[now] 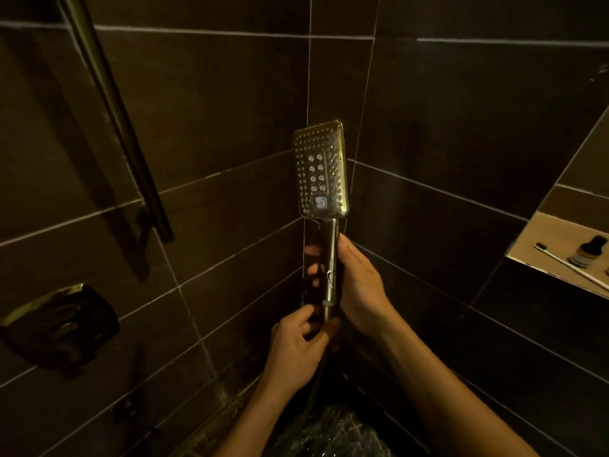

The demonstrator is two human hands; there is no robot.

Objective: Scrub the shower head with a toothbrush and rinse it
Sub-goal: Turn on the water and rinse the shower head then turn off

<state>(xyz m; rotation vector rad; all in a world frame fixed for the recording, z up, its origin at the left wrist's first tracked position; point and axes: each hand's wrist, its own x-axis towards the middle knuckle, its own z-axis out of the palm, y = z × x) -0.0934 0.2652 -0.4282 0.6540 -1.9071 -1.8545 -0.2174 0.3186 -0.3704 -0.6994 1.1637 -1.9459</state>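
Observation:
A rectangular metal shower head (321,169) stands upright in the corner of the dark tiled shower, its nozzle face toward me. My right hand (359,288) is wrapped around the shiny handle below the head. My left hand (296,344) pinches the bottom end of the handle, where the hose joins. A white toothbrush (573,265) lies on the lit wall niche shelf at the far right, out of both hands.
A small dark bottle (590,252) stands beside the toothbrush in the niche (540,245). A slide rail (122,127) runs down the left wall above a square valve plate (59,328). The wet shower floor (333,433) glints below my arms.

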